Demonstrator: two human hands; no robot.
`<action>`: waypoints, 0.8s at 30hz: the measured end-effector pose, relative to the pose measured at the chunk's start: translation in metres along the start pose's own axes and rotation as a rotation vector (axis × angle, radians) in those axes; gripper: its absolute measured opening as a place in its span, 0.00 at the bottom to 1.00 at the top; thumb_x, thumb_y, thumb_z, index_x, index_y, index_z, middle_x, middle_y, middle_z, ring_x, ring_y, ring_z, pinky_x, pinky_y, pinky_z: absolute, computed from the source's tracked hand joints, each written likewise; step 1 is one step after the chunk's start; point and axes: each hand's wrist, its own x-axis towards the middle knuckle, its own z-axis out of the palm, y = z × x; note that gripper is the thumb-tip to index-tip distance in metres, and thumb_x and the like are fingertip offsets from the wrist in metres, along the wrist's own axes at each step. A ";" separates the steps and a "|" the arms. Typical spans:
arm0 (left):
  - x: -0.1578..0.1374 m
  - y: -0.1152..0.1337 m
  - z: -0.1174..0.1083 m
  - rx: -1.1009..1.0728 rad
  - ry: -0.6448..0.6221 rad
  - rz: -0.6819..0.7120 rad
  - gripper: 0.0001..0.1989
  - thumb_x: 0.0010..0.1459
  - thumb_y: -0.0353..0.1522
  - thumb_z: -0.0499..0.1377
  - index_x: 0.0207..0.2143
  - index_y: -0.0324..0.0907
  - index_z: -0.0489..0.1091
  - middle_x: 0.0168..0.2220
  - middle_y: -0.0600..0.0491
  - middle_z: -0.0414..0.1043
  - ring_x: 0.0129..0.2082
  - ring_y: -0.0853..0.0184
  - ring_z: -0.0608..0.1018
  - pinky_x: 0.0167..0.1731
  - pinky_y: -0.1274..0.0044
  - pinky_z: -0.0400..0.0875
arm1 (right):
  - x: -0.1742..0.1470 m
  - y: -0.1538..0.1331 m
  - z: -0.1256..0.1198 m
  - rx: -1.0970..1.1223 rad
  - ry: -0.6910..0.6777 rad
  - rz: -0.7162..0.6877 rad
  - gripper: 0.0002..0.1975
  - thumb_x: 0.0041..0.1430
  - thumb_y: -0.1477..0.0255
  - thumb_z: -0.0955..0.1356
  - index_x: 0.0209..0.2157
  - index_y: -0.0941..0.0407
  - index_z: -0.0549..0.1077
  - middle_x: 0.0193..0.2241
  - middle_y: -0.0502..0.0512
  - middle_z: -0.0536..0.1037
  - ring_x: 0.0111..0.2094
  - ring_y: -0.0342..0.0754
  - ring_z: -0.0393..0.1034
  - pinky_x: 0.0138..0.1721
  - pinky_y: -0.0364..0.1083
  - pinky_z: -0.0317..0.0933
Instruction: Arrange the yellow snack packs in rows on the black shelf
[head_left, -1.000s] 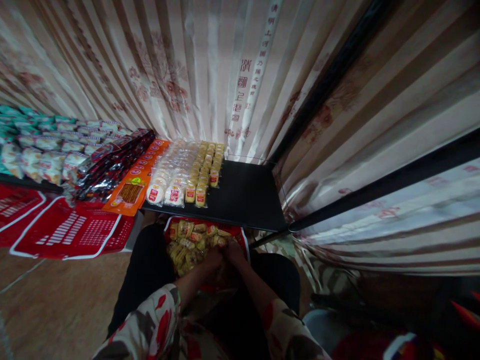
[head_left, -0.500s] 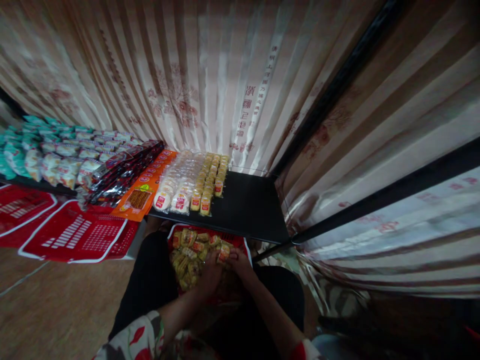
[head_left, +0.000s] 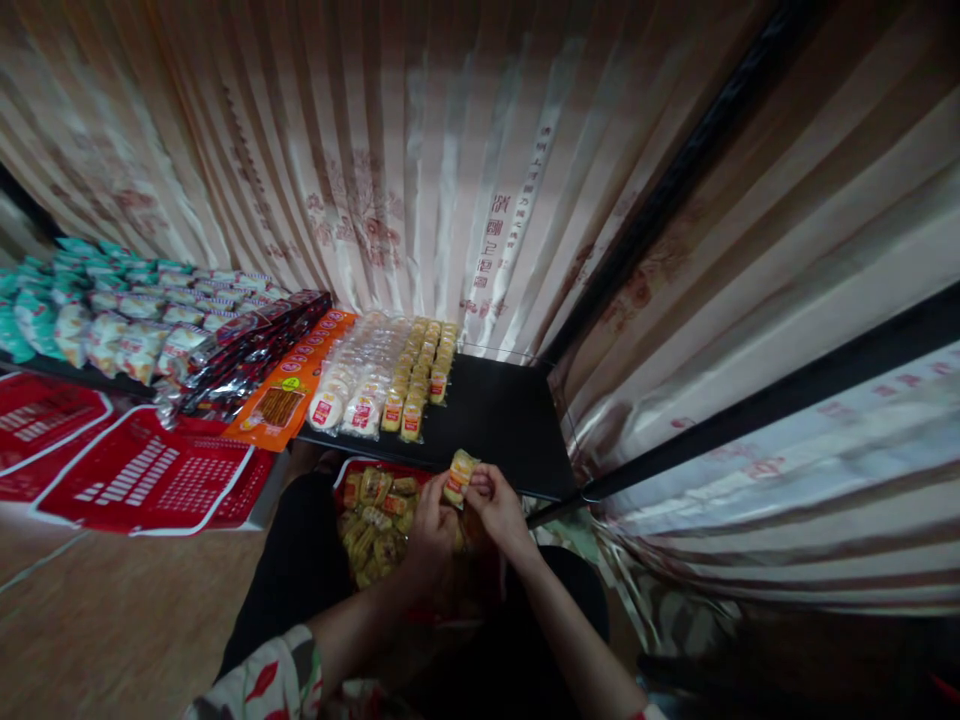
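Observation:
A small yellow packaged snack [head_left: 459, 478] in a clear wrapper with a red and orange label is held between my two hands, just in front of the black shelf's edge. My left hand [head_left: 431, 525] grips its left side; my right hand [head_left: 496, 505] pinches its right side. Below them, a red basket [head_left: 343, 470] with a pale rim holds many similar yellow packets [head_left: 375, 530], partly hidden by my forearms. On the black shelf [head_left: 510, 405], rows of the same yellow packets [head_left: 412, 385] stand beside rows of white round packaged snacks [head_left: 345, 395].
Farther left on the shelf lie an orange snack bag [head_left: 277, 400], dark shiny packets [head_left: 255, 345] and white and teal packages [head_left: 127, 320]. Red baskets [head_left: 150, 470] sit below at left. A pleated curtain [head_left: 435, 180] hangs behind; a black metal bar [head_left: 712, 420] runs to the right.
Both hands have risen from the basket toward the shelf's front edge, bringing up one yellow packaged snack. The camera view has shifted slightly.

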 end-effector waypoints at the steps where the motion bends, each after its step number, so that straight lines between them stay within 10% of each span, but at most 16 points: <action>1: 0.007 0.001 0.000 0.007 0.009 0.023 0.27 0.48 0.24 0.48 0.53 0.38 0.61 0.55 0.45 0.63 0.55 0.63 0.65 0.57 0.69 0.57 | 0.007 -0.006 0.001 0.019 0.000 -0.025 0.13 0.44 0.67 0.68 0.34 0.54 0.66 0.28 0.49 0.73 0.28 0.43 0.70 0.32 0.43 0.66; 24: 0.113 0.009 0.009 0.019 0.053 -0.066 0.24 0.59 0.34 0.46 0.57 0.38 0.59 0.62 0.48 0.55 0.62 0.66 0.57 0.62 0.71 0.46 | 0.137 -0.026 0.045 -0.231 0.112 -0.201 0.11 0.49 0.69 0.64 0.36 0.55 0.66 0.31 0.51 0.73 0.30 0.43 0.70 0.36 0.44 0.66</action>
